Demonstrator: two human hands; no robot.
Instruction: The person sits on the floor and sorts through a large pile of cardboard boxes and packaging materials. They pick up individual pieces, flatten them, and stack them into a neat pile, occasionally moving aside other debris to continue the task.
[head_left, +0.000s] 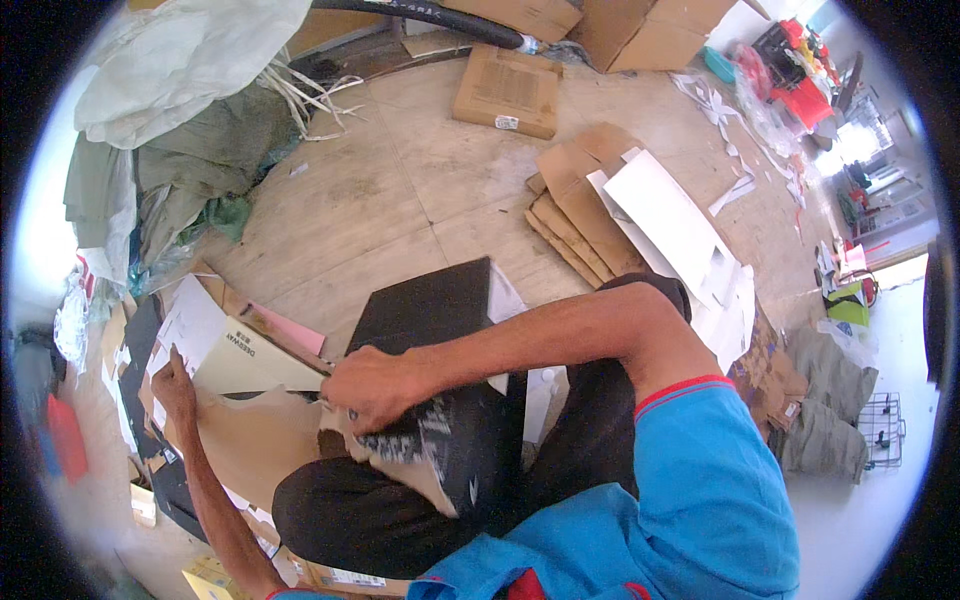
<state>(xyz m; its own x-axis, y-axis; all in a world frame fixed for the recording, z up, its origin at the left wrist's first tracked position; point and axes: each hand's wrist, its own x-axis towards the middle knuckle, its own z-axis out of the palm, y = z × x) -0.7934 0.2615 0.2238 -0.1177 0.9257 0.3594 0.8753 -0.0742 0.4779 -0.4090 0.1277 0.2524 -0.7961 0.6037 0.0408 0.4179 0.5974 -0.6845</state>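
Observation:
A black cardboard box (420, 307) stands between my knees, with a torn flap edge showing brown board. My right hand (379, 386) is closed on that torn edge at the box's left side. Farther left, my left hand (174, 381) touches white paper (187, 315) lying over a heap of paper and card. A cream card panel with printing (259, 360) lies between the two hands. Below it a brown cardboard sheet (255, 442) extends towards my left forearm. Whether the left fingers grip the paper is unclear.
Flattened brown cardboard (585, 202) and white card sheets (660, 217) lie beyond my right arm. A closed brown carton (506, 90) rests on the floor ahead. Grey cloth and plastic sacks (217, 142) are piled at the upper left. Paper strips (712, 112) lie at the upper right.

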